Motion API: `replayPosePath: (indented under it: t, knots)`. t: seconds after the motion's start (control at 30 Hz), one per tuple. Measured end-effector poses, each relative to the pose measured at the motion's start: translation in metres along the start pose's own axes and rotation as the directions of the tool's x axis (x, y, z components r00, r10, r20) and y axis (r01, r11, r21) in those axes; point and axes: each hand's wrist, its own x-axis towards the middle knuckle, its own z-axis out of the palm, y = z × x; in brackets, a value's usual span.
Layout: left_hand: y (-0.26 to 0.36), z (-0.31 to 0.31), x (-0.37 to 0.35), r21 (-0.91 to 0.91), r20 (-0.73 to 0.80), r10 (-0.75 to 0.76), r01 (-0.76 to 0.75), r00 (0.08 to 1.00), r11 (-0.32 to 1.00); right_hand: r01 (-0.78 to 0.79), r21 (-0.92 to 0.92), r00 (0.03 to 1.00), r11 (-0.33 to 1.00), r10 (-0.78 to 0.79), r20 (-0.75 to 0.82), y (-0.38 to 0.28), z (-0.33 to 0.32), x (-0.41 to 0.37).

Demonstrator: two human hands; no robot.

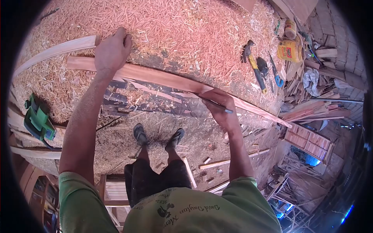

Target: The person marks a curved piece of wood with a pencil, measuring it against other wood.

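A long reddish-brown plank (163, 79) runs from the left across the shavings and narrows away to the right. My left hand (112, 50) is over its left part, with its fingers bent together beyond the far edge; whatever they hold, if anything, is hidden. Close by that hand is the end of a pale curved wooden strip (66, 46). My right hand (220, 105) rests at the plank's near edge, its fingers closed round a slim dark pencil (223, 109) with a grey end. Its fingertips are partly hidden.
Wood shavings (175, 23) cover the work surface. A hammer (255, 68), a blue-handled saw (277, 77) and a yellow container (290, 51) are at the right. A green power tool (39, 120) sits at the left. Scrap wood (311, 110) is piled at the far right.
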Motion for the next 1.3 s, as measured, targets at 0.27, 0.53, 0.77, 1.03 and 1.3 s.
replayPosePath:
  t: [0.27,0.53,0.77,1.03,1.3]
  knots:
    - [-0.005,0.008,0.002,-0.016,0.008,0.02,-0.02,1.0,1.0,0.022,-0.04,0.933,0.999,-0.006,0.359,0.009,-0.035,0.051]
    - [-0.002,0.004,0.001,0.029,-0.016,0.04,-0.039,0.999,0.999,0.172,-0.232,0.98,0.957,-0.189,-0.055,0.009,0.017,-0.013]
    - [0.0,0.002,0.002,0.081,-0.017,0.066,-0.064,0.998,0.995,0.084,-0.311,0.916,0.947,-0.196,-0.349,-0.002,0.064,-0.054]
    - [-0.002,0.001,0.001,0.073,0.003,0.05,-0.05,0.999,0.996,0.216,-0.163,0.974,0.963,-0.225,-0.041,0.009,0.007,0.01]
    - [-0.004,0.005,0.002,0.055,-0.059,0.106,-0.103,0.993,0.993,-0.096,-0.004,0.927,0.995,0.091,0.364,0.003,-0.027,0.057]
